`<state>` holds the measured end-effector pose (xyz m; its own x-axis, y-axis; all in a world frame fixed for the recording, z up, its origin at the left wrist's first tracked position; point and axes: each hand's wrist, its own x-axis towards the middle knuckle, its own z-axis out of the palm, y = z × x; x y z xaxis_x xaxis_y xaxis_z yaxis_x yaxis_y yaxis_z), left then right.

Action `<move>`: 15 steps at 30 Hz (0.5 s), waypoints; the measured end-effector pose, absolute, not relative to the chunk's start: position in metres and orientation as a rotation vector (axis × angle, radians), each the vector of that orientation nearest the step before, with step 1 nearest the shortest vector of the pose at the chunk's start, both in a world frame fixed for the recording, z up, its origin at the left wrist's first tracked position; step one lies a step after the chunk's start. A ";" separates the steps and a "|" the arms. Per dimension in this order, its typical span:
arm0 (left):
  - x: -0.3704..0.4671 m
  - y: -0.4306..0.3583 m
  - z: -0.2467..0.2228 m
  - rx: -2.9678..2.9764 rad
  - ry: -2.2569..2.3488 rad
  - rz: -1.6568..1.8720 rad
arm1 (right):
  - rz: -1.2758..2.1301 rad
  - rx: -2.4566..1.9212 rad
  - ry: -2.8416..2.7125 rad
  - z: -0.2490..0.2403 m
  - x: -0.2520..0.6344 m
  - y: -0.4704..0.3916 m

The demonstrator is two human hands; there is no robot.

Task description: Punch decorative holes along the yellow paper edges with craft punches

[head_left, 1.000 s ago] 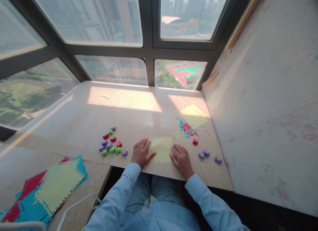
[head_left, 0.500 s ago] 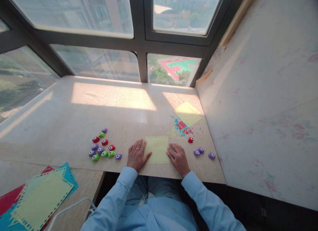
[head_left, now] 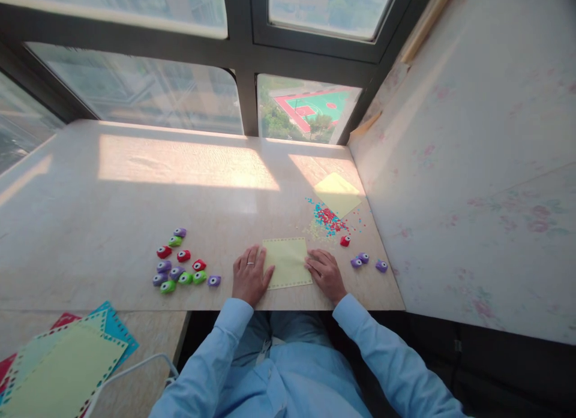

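A pale yellow sheet of paper (head_left: 288, 263) lies flat in front of me, with small punched holes along its top and bottom edges. My left hand (head_left: 252, 275) rests on its left edge, fingers stretched out and thumb apart, a ring on one finger. On the right edge lies my right hand (head_left: 326, 275), its fingers laid flat over the paper's side. Neither hand grips anything. Left of them sits a group of small craft punches in purple, green and red, such as a purple punch (head_left: 214, 280). A red punch (head_left: 345, 241) and several purple ones are on the right.
Red, blue and yellow punched bits (head_left: 330, 219) are scattered beside another yellow sheet (head_left: 337, 194) at the back right. A stack of hole-edged coloured sheets (head_left: 67, 370) lies lower left, near a white cable (head_left: 144, 363). A patterned wall (head_left: 468, 196) borders the right side.
My view has shifted slightly. The sheet has turned a little between my hands, which stay at its left and right edges. The punches and paper bits lie as before.
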<state>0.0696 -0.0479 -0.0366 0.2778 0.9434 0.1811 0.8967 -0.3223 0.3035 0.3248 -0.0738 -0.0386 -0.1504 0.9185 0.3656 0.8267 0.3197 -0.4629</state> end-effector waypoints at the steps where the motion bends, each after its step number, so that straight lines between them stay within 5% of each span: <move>1: 0.070 -0.048 -0.036 2.391 1.734 0.504 | 0.199 -1.533 -1.997 -0.038 0.325 -0.074; 15: 0.069 -0.048 -0.035 2.388 1.685 0.594 | 0.060 -1.670 -1.894 -0.041 0.324 -0.072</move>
<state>0.0688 -0.0479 -0.0351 0.2867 0.9306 0.2274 0.8674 -0.3529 0.3508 0.3240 -0.0716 -0.0412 -0.0221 0.9143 0.4045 0.8867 0.2048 -0.4144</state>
